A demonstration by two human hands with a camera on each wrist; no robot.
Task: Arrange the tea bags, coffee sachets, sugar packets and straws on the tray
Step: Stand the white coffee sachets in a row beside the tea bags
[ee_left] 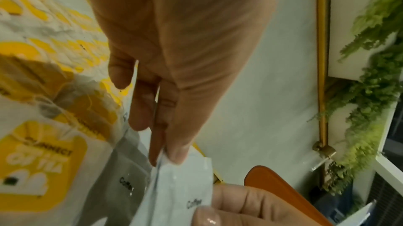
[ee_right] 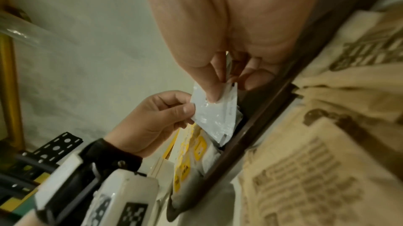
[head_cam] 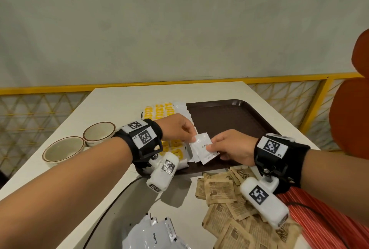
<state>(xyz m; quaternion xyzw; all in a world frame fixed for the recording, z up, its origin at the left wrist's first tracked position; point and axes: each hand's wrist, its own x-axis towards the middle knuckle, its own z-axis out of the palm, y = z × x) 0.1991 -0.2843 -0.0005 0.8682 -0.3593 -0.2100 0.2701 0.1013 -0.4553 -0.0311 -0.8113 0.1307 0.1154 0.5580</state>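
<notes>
Over the near left part of the dark brown tray [head_cam: 235,116], both hands hold white coffee sachets [head_cam: 202,146]. My left hand [head_cam: 179,128] pinches the top corner of a sachet [ee_left: 185,183] between thumb and fingers. My right hand [head_cam: 229,146] pinches the lower right edge of the sachets [ee_right: 214,117]. Yellow-and-white tea bags [head_cam: 159,111] lie in rows along the tray's left side, with a row of white sachets beside them. Loose coffee sachets [head_cam: 153,234] lie on the table near me. Brown sugar packets [head_cam: 231,204] are heaped at the near right, and red striped straws [head_cam: 323,220] lie beyond them.
Two empty cream bowls with brown rims [head_cam: 79,142] stand at the table's left. A yellow railing [head_cam: 119,85] with mesh runs behind the table. An orange chair [head_cam: 351,98] stands at the right. The tray's right half is bare.
</notes>
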